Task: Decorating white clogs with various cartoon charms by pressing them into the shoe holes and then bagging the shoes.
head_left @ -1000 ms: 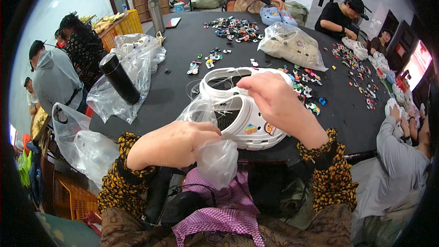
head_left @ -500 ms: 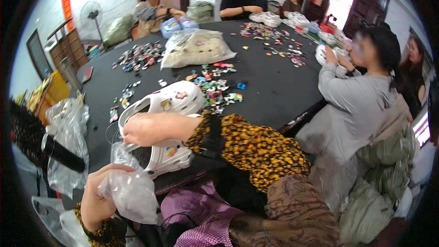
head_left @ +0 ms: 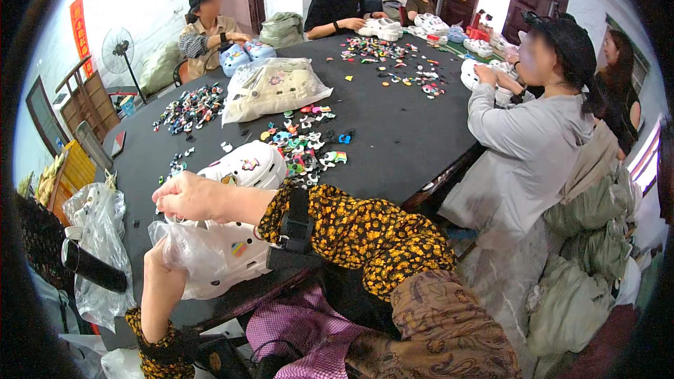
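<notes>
A pair of white clog shoes (head_left: 246, 168) with small coloured charms lies at the near edge of the black table (head_left: 393, 133). My right hand (head_left: 193, 196) reaches across from the right and grips the rim of a clear plastic bag (head_left: 203, 256) at the shoes. My left hand (head_left: 158, 267) comes up from below and holds the same bag from the other side. One shoe sits partly inside the bag. A pile of small coloured shoe charms (head_left: 302, 144) lies just beyond the shoes.
A full plastic bag (head_left: 270, 88) and more charm piles (head_left: 189, 109) lie further back. Several people sit around the table, one in grey (head_left: 526, 140) close on my right. Crumpled plastic bags (head_left: 95, 238) and a black bottle (head_left: 95, 274) sit at my left.
The view has swung round to the right. My right arm now lies across the front of the shoes, and both hands hold the bag at the shoes instead of the left holding it low.
</notes>
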`<action>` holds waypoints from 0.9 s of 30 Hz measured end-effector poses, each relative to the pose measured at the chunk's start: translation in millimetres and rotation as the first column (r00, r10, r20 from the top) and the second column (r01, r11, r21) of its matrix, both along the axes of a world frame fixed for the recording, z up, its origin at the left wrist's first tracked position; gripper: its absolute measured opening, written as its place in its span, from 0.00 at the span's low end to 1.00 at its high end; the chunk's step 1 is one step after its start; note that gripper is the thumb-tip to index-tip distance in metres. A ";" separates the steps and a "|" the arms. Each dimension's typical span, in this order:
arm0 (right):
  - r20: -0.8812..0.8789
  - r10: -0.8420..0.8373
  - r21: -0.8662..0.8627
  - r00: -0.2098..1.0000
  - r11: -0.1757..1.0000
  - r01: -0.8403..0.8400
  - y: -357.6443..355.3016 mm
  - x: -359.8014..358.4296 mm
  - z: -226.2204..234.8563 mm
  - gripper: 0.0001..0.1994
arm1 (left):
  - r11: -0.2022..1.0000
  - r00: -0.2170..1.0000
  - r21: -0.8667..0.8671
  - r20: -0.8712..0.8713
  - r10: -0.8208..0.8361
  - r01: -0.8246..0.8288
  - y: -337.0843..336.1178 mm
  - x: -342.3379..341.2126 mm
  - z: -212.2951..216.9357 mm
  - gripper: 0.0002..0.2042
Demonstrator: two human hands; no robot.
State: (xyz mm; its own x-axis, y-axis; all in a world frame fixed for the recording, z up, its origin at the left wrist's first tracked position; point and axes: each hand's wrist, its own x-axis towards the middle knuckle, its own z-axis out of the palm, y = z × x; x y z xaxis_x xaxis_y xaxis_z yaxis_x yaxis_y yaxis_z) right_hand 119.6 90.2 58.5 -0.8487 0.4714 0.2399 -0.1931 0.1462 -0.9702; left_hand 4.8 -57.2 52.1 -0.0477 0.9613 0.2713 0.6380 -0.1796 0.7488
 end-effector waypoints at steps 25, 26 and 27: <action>0.049 -0.461 0.972 0.886 0.225 0.063 -43.8 102.9 -18.0 0.29 | 0.995 0.668 0.069 -0.744 0.008 0.066 11.1 15.3 6.3 0.07; 0.051 -0.460 0.972 0.886 0.225 0.061 -44.5 103.0 -20.4 0.29 | 0.998 0.650 0.029 -0.760 -0.020 0.064 10.4 12.8 7.5 0.07; 0.020 -0.476 0.981 0.879 0.180 0.075 -44.8 103.0 -23.3 0.29 | 0.998 0.650 0.028 -0.759 -0.020 0.064 9.7 10.3 8.6 0.07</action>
